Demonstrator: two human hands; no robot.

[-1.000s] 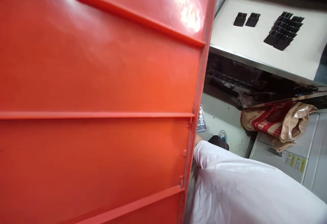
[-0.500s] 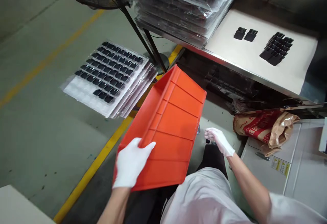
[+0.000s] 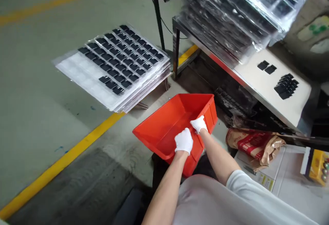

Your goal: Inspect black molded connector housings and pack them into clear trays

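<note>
An orange plastic bin (image 3: 167,122) sits upright and open just above the floor in front of me, its inside bare. My left hand (image 3: 183,140), in a white glove, is closed over the bin's near rim. My right hand (image 3: 198,124), also gloved, grips the same rim a little further right. Both forearms reach down from the lower right of the view.
A stack of clear blister trays (image 3: 113,64) filled with small black parts lies to the left. A steel table (image 3: 259,81) holds more wrapped trays (image 3: 236,12) and loose black parts (image 3: 285,86). A brown paper sack (image 3: 254,144) lies under it. A yellow floor line (image 3: 64,163) and a fan stand (image 3: 158,16) are nearby.
The bin went from right in front of the camera, to tilted in my left hand, to upright low down. My right hand came onto its rim beside the left.
</note>
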